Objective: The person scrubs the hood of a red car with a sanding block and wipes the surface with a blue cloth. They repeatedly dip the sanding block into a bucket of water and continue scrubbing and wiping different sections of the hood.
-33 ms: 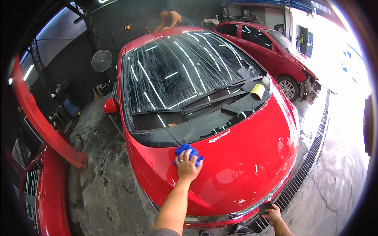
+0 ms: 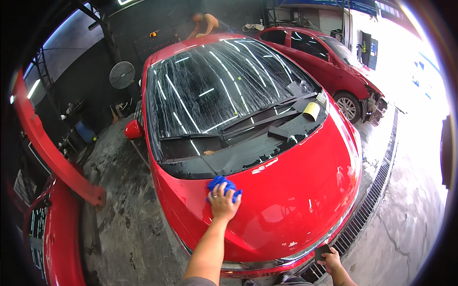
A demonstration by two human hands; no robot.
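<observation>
My left hand (image 2: pixel 225 205) presses a crumpled blue cloth (image 2: pixel 217 181) onto the glossy red hood (image 2: pixel 286 190) of a car, just below the windshield's lower edge. Its fingers are curled over the cloth. At the hood's front right corner, my right hand (image 2: pixel 330 260) grips a small dark flat block (image 2: pixel 322 253), whose exact kind I cannot make out. The windshield (image 2: pixel 210 90) is streaked with whitish film. On the black cowl (image 2: pixel 229 157) lie a yellow roll-shaped piece (image 2: pixel 312 110) and a dark rectangular block (image 2: pixel 278 132).
Another red car (image 2: pixel 317 57) with its front end exposed stands at the far right. Beyond the roof, a person (image 2: pixel 207 24) leans over the car. A red post (image 2: pixel 57 148), a fan (image 2: pixel 122 75) and another red vehicle (image 2: pixel 64 233) are on the left. A floor grate (image 2: pixel 377 190) runs along the right.
My left hand and the blue cloth have slid slightly to the left on the hood. My right hand stays in about the same place with the dark block.
</observation>
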